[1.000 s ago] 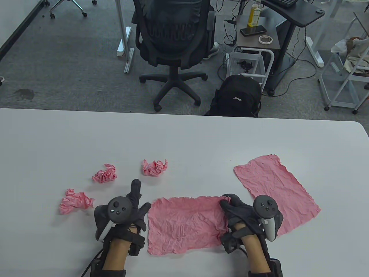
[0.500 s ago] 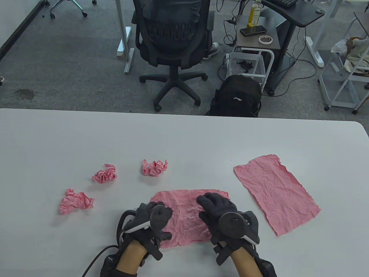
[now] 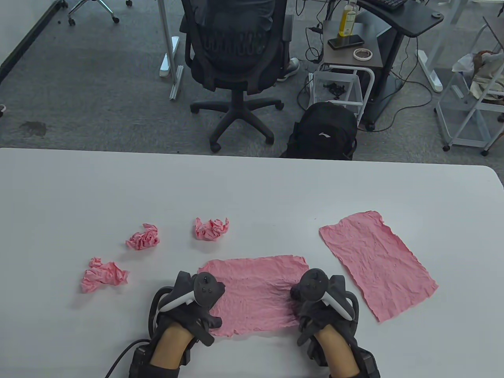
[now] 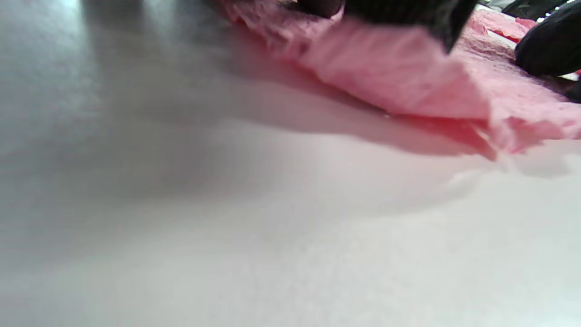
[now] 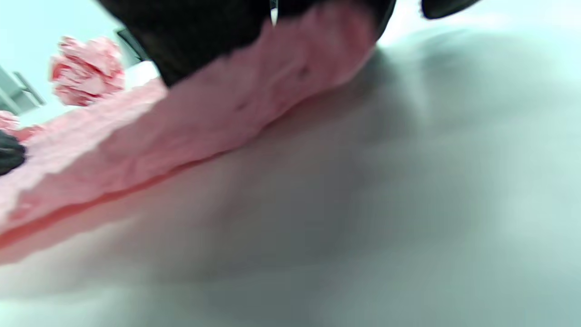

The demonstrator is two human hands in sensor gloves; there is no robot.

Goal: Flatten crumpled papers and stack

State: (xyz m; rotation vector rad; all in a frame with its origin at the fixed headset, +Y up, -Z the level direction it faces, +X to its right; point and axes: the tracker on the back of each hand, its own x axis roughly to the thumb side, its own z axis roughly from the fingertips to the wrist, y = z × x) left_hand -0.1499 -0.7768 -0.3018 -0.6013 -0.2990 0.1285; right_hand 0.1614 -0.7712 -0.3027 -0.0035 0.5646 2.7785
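- The left hand [image 3: 197, 305] is resting on the left end of the pink sheet [image 3: 256, 293] near the table's front edge. The tracker is covering its fingers from above, and the blurred left wrist view is showing only dark glove lying on the paper, so whether it is pinching or pressing flat I cannot tell.
- The right hand [image 3: 321, 303] is sitting on the right end of the same sheet. In the right wrist view the glove is lying over the paper's edge, but the grip is too blurred to judge.
- The sheet between the hands is lying spread out and wrinkled, its long side running left to right; in both wrist views its near edge is lifting slightly off the white table [image 3: 252, 189].
- A second flattened sheet [image 3: 376, 264] is lying at an angle just to the right of the right hand, apart from the first sheet.
- Three crumpled balls are sitting to the left: one [image 3: 103, 275] just left of the left hand, one [image 3: 143, 237] farther back, and one [image 3: 211, 229] just beyond the held sheet's far left corner.
- Beyond the table, an office chair [image 3: 236, 59] and a black backpack [image 3: 323, 132] are standing on the grey carpet.
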